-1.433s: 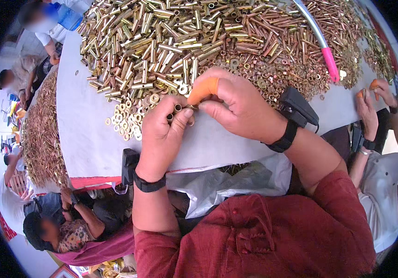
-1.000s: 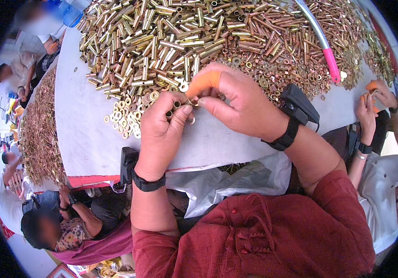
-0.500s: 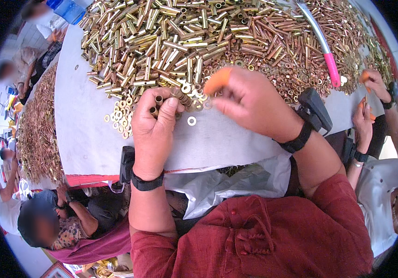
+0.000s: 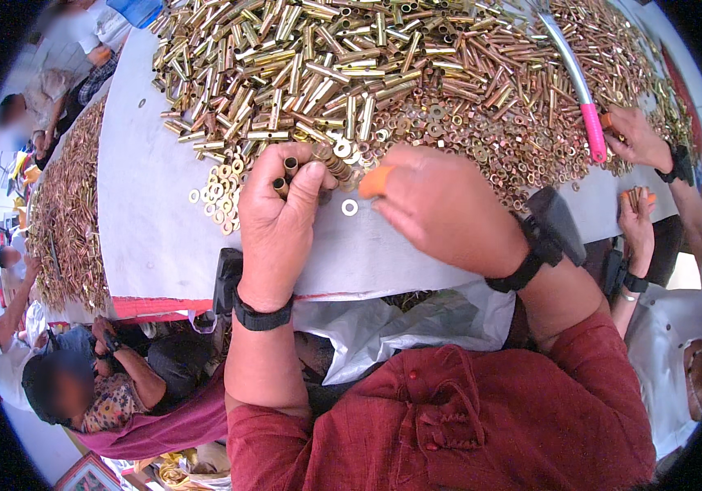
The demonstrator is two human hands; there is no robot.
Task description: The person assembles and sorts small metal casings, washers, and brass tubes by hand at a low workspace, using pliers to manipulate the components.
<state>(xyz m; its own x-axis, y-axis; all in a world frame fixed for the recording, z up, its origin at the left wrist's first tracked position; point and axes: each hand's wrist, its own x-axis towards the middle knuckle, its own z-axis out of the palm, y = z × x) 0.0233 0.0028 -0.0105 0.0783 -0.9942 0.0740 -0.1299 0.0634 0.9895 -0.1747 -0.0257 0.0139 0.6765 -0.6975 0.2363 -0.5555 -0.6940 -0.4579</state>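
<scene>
My left hand (image 4: 279, 225) is closed around a few short brass-coloured metal tubes (image 4: 290, 166), their open ends showing beside the fingers. A row of stacked washers (image 4: 335, 166) sticks out past its thumb, toward the right. Close by, my right hand (image 4: 453, 211) is bent inward and slightly blurred, an orange finger cover (image 4: 377, 181) on its forefinger. Its thumb and forefinger come together by the washers; what lies between them is hidden. One loose washer (image 4: 349, 208) rests on the table just below, and a heap of washers (image 4: 222, 195) spreads left of my left hand.
A large pile of metal tubes (image 4: 310, 78) covers the far table, with many nuts (image 4: 490, 151) at its near right. A pink-handled metal tool (image 4: 592, 131) lies there. A co-worker's hands (image 4: 639, 139) work at the right; other people sit left beside another heap (image 4: 73, 221).
My right hand has lowered slightly, its thumb and forefinger drawing closer together. My left hand keeps its hold on the tubes. A co-worker's hand at the right has moved toward the pink handle.
</scene>
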